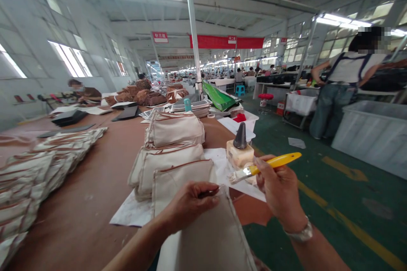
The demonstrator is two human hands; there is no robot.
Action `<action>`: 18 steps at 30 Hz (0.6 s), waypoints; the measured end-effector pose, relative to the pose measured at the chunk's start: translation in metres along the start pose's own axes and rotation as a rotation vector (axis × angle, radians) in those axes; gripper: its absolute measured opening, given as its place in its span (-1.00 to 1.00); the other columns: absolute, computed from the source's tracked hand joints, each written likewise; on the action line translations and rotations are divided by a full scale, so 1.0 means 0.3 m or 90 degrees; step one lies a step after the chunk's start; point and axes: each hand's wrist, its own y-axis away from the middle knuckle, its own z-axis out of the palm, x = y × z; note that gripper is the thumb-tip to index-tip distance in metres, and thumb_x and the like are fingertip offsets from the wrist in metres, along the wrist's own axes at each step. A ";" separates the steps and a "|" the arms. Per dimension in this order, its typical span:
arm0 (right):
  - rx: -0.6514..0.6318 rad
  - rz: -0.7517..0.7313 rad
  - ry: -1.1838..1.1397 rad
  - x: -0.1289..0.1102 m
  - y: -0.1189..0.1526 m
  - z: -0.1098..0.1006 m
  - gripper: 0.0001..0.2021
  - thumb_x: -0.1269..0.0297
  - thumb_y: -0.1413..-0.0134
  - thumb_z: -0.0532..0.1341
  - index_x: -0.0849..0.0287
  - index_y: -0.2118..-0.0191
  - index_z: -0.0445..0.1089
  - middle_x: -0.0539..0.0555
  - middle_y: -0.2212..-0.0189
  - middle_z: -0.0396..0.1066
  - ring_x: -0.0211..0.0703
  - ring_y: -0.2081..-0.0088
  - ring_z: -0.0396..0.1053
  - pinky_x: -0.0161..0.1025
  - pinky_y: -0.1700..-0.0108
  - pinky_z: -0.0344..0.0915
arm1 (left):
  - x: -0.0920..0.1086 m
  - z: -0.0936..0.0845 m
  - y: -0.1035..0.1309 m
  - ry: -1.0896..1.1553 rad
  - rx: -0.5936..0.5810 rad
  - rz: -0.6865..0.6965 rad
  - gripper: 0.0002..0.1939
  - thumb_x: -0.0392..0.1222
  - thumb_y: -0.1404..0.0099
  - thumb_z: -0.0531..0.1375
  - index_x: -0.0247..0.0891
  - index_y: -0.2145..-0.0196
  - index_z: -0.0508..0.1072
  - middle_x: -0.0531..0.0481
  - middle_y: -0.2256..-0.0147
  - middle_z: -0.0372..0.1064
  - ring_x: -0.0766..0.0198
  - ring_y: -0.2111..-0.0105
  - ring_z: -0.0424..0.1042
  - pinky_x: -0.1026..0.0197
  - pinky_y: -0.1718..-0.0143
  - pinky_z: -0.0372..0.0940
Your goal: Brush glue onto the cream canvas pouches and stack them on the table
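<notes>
My left hand (193, 203) pinches the top edge of a cream fabric piece (213, 237) with brown-edged seams, which lies nearest me. My right hand (280, 186) is closed round a brush with a yellow handle (284, 160). The pale, coated bristles point left, just above the fabric's top right corner. Behind the brush stands a cream block-like container (239, 153) with a dark cone (241, 136) on top. Stacks of similar cream pieces (176, 129) sit beyond my left hand, partly on white paper (132, 209).
Overlapping cream pieces (41, 173) line the left of the brown table (92, 194). Dark sheets, brown bundles and a green bag (221, 97) lie farther back. A person (346, 72) stands at right near a large grey bin (375, 135); another sits at far left.
</notes>
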 end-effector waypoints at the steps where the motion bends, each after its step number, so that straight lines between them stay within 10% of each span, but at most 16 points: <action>1: -0.006 0.001 -0.005 -0.007 0.007 -0.004 -0.70 0.04 -0.20 0.35 0.19 0.31 0.40 -0.12 0.68 0.11 -0.32 0.68 0.00 -0.40 0.66 -0.05 | -0.004 0.003 0.000 -0.009 0.000 -0.001 -0.60 0.02 -0.26 0.29 -0.37 0.11 0.59 -0.05 0.25 0.50 0.23 0.30 0.35 0.30 0.30 0.18; 8: -0.010 -0.065 0.110 0.005 0.034 -0.015 -0.68 0.05 -0.19 0.34 0.21 0.38 0.42 -0.10 0.69 0.12 -0.30 0.66 0.05 -0.38 0.63 0.03 | -0.001 0.019 0.026 -0.063 0.009 0.051 -0.59 0.08 -0.35 0.22 -0.37 0.17 0.58 0.01 0.39 0.40 0.34 0.41 0.25 0.33 0.39 0.10; 13: 0.074 0.051 -0.105 -0.008 0.028 -0.049 -0.70 0.10 -0.07 0.44 0.20 0.35 0.40 -0.14 0.70 0.09 -0.36 0.70 -0.02 -0.42 0.67 -0.02 | 0.049 0.040 0.087 -0.287 0.061 0.218 -0.78 -0.12 -0.38 0.23 -0.31 0.35 0.56 0.06 0.45 0.37 0.39 0.42 0.32 0.36 0.37 0.13; 18: -0.007 0.174 -0.139 -0.054 0.086 -0.013 -0.64 0.04 -0.03 0.47 0.17 0.32 0.36 -0.13 0.68 0.11 -0.38 0.69 -0.02 -0.47 0.68 -0.11 | 0.058 0.058 0.111 -0.500 0.122 0.338 -0.84 -0.14 -0.37 0.25 -0.26 0.34 0.49 0.07 0.45 0.42 0.41 0.48 0.34 0.32 0.45 0.05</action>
